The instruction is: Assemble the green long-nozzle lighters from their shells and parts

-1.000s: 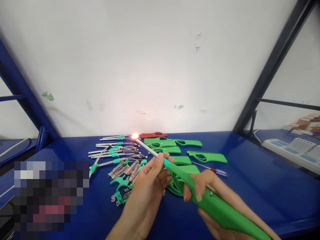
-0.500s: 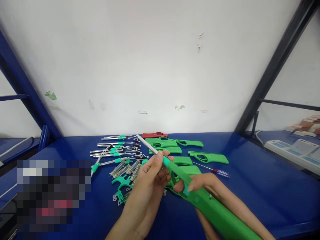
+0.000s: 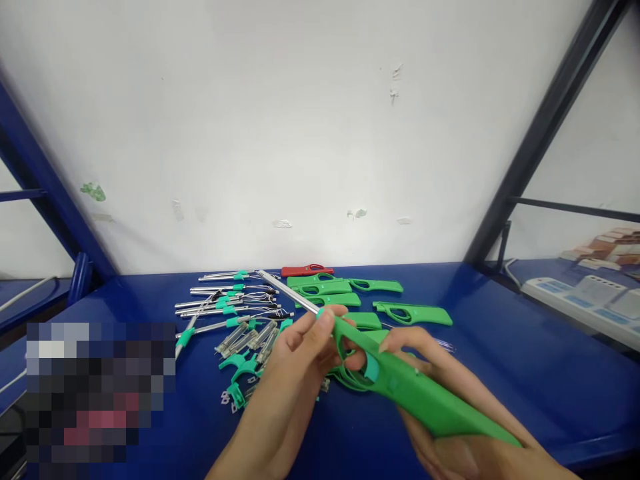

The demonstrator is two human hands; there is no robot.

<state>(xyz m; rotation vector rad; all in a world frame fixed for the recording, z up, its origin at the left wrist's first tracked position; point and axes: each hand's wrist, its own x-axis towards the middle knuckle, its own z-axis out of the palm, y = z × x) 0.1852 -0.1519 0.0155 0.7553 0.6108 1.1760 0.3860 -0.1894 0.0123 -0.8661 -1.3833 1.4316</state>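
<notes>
The right hand (image 3: 427, 350) wraps around the rear of a long green plastic lighter (image 3: 435, 403), the left hand (image 3: 300, 353) pinches it at the base of its slim silver metal tube (image 3: 293, 292), and left of the left hand small teal plastic pieces (image 3: 245, 368) lie on the blue table (image 3: 490, 320).

Nothing I can actually read here, sorry folks. The green lighter (image 3: 450, 403) at the near right has a small square mark (image 3: 393, 385) on its body, but I can't make out any letters or digits on it. The white-and-blue packs (image 3: 575, 303) over on the right have panels that might be printed, way too blurry to tell. Near left is a pixelated patch (image 3: 100, 393), so no reading that either.
</notes>
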